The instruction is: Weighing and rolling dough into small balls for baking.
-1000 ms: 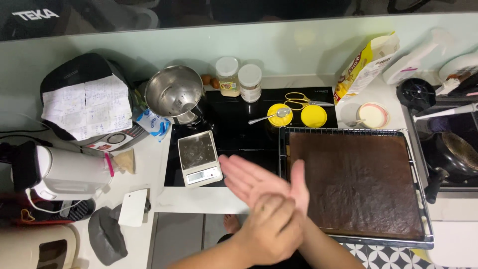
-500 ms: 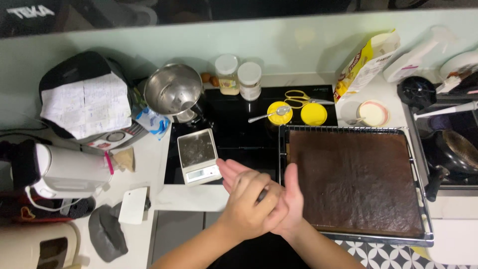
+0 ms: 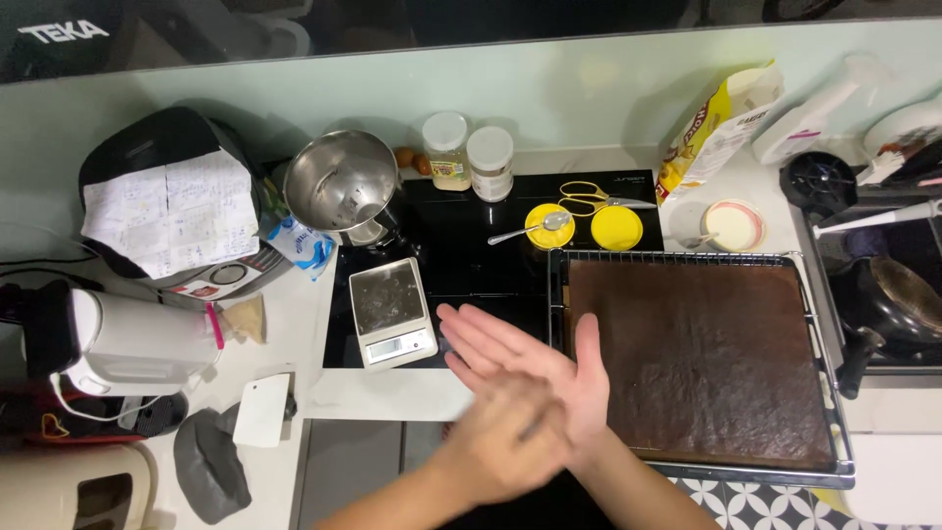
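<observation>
Kitchen counter from above: our left hand lies flat over our open right hand, neither holding anything, just beside the chocolate sheet cake in its baking tray. A careless sweep could dent the cake, whose long axis runs left-right.

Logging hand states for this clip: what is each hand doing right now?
Left hand: blurred, fingers loosely curled, laid over the right palm, holding nothing.
Right hand: open, palm up, fingers spread, empty, beside the baking tray.
</observation>
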